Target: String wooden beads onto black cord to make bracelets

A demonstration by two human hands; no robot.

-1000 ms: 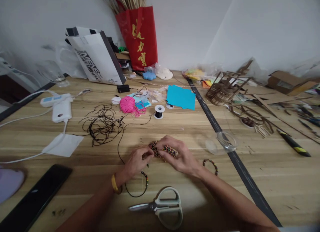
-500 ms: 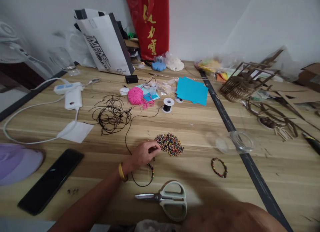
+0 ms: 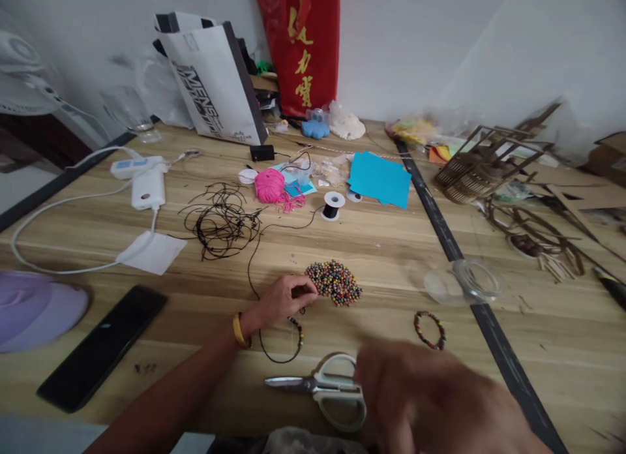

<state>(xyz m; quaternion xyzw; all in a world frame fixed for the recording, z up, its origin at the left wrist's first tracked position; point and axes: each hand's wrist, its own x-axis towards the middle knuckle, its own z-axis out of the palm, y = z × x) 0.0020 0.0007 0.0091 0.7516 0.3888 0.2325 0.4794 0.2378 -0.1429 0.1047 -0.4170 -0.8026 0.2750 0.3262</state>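
Observation:
My left hand (image 3: 287, 299) is closed in a pinch at the left edge of a pile of small multicoloured beads (image 3: 337, 283). A black cord (image 3: 274, 361) with several beads threaded on it loops below this hand and runs up under its fingers, which hide its end. My right hand (image 3: 435, 395) is raised close to the camera at lower right, smeared by motion, so its fingers cannot be made out. It covers part of the handles of the scissors (image 3: 306, 385). A finished-looking bead bracelet (image 3: 444, 340) lies just beyond it.
Behind the beads stand a spool of black cord (image 3: 331, 209), a tangle of dark cord (image 3: 215, 229), pink yarn (image 3: 269, 185) and blue sheets (image 3: 379, 180). A phone (image 3: 105, 346) lies at left. Clear round containers (image 3: 474, 281) and a woven basket (image 3: 464, 177) are at right.
My right hand has left the bead pile, dropped toward the lower right, then come up in front of the camera. My left hand keeps its pinch beside the beads. The view has shifted.

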